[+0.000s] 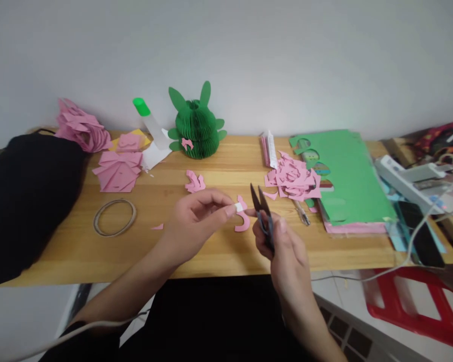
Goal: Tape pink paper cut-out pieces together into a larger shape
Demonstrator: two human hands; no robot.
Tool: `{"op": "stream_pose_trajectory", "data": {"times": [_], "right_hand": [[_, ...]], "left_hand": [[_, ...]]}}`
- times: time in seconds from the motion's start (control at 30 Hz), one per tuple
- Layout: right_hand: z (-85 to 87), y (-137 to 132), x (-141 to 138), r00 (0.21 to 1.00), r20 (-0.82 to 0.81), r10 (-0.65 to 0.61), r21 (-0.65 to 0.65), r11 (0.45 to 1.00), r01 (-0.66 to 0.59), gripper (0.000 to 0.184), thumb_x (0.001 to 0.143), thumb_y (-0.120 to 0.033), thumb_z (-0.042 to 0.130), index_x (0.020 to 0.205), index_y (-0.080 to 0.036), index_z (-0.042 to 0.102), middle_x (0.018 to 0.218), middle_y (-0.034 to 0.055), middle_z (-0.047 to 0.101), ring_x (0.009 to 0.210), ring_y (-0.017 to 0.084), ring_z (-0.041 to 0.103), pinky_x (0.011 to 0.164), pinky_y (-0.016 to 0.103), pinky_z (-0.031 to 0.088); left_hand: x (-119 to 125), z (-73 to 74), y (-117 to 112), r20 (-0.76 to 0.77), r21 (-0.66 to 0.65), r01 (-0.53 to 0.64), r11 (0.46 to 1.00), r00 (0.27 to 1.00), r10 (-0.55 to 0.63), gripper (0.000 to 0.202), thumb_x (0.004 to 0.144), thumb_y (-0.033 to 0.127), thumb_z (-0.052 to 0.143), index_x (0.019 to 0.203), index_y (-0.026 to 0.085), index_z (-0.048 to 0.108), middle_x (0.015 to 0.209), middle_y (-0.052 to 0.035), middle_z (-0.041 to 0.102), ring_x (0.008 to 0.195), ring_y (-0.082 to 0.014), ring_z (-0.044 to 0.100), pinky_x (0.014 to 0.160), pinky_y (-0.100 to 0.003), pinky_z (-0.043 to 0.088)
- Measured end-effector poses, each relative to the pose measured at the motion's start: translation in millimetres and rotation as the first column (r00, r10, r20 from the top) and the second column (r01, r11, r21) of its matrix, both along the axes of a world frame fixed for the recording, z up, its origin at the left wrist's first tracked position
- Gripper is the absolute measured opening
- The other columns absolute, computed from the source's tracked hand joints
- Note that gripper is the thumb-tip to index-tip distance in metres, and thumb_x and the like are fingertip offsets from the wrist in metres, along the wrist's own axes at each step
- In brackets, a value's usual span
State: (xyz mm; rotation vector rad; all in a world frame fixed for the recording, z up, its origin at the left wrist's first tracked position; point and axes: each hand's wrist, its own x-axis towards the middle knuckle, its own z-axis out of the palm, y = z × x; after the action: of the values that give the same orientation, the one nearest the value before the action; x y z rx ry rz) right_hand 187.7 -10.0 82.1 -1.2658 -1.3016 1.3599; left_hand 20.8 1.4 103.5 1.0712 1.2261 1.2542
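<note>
My left hand (202,223) pinches a small white piece (238,206) between thumb and forefinger. Right behind it shows a pink curved paper cutout (243,222); I cannot tell whether it is held too or lies on the table. Dark-bladed scissors (264,213) are in my right hand (285,246), their blades a little apart and pointing up, just right of the cutout. Beyond my left hand lies another pink paper cutout (195,182). A green honeycomb paper figure (196,128) with leaf-shaped pieces stands at the back, bearing a small pink cutout (187,144).
Pink paper scraps (292,178) lie beside green paper sheets (351,176) on the right. A tape ring (115,217), folded pink paper (119,171) and a green-capped glue bottle (153,125) are on the left. A white cable (415,241) crosses the table's right edge.
</note>
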Motion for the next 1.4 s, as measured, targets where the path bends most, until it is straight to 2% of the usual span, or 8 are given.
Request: {"op": "stream_pose_trajectory", "data": {"times": [0.13,0.23,0.37,0.5,0.7,0.93,1.4], "right_hand": [[-2.2,-7.2,-0.5,0.999,0.007,0.034,-0.024,0.999,-0.034,0.044,0.092,-0.059,0.05,0.092,-0.021,0.071,0.064,-0.0007,0.041,0.053,0.013,0.034,0.044,0.025,0.028],[-3.1,-7.5,-1.2,0.996,-0.055,0.068,-0.061,0.996,-0.072,0.041,0.089,-0.058,0.056,0.095,-0.021,0.071,0.062,-0.0028,0.035,0.051,0.011,0.029,0.042,0.024,0.022],[-2.9,-5.1,-3.7,0.978,-0.197,0.072,-0.135,0.986,-0.1,0.037,0.087,-0.057,0.062,0.09,-0.02,0.07,0.059,-0.0053,0.034,0.047,0.007,0.023,0.04,0.022,0.019],[0.3,-4.1,-7.0,0.954,-0.298,0.039,-0.2,0.974,-0.102,0.039,0.081,-0.057,0.067,0.087,-0.019,0.069,0.057,-0.0066,0.036,0.043,0.005,0.019,0.037,0.021,0.017],[1.5,-5.2,-8.9,0.948,-0.319,-0.008,-0.214,0.975,-0.064,0.038,0.08,-0.055,0.07,0.084,-0.017,0.071,0.055,-0.0076,0.034,0.043,0.004,0.021,0.036,0.019,0.017],[0.3,-6.5,-8.8,0.931,-0.365,0.028,-0.198,0.974,-0.107,0.035,0.086,-0.052,0.067,0.083,-0.018,0.074,0.053,-0.0079,0.032,0.042,0.003,0.02,0.037,0.017,0.015],[-2.4,-9.1,-7.6,0.944,-0.33,0.022,-0.179,0.98,-0.086,0.031,0.087,-0.049,0.067,0.09,-0.02,0.076,0.05,-0.0082,0.033,0.042,0.003,0.021,0.038,0.017,0.015]], "left_hand": [[-0.6,1.4,2.6,0.033,-0.02,-0.064,0.998,0.997,0.065,0.008,0.075,0.024,0.071,0.073,0.017,0.067,0.072,0.0008,0.068,0.068,-0.0117,0.062,0.066,-0.023,0.051],[0.6,2.4,3.5,0.028,-0.024,-0.065,0.998,0.997,0.066,0.009,0.075,0.025,0.071,0.072,0.017,0.067,0.072,0.0003,0.068,0.069,-0.0128,0.063,0.065,-0.024,0.052],[2.8,1.1,3.3,0.054,-0.001,-0.038,0.999,0.998,0.038,0.007,0.074,0.024,0.071,0.073,0.018,0.067,0.076,0.0001,0.07,0.076,-0.0147,0.066,0.074,-0.028,0.055],[3.4,-0.6,2.6,0.08,0.016,-0.048,0.999,0.996,0.047,0.004,0.073,0.021,0.071,0.072,0.019,0.068,0.076,0.0008,0.071,0.076,-0.0136,0.066,0.074,-0.026,0.055],[4.0,-0.5,2.8,0.082,0.046,-0.08,0.996,0.994,0.076,0.004,0.073,0.02,0.072,0.071,0.018,0.069,0.073,0.0014,0.071,0.071,-0.0125,0.067,0.07,-0.024,0.056],[4.5,-0.8,1.8,0.098,0.028,-0.096,0.995,0.991,0.093,0.002,0.072,0.017,0.072,0.071,0.018,0.07,0.071,0.0015,0.071,0.067,-0.0114,0.066,0.069,-0.024,0.056],[1.3,-2.5,0.4,0.102,0.037,-0.07,0.997,0.993,0.066,0.003,0.073,0.019,0.072,0.072,0.018,0.07,0.075,0.0005,0.071,0.066,-0.0111,0.065,0.066,-0.023,0.055]]}}
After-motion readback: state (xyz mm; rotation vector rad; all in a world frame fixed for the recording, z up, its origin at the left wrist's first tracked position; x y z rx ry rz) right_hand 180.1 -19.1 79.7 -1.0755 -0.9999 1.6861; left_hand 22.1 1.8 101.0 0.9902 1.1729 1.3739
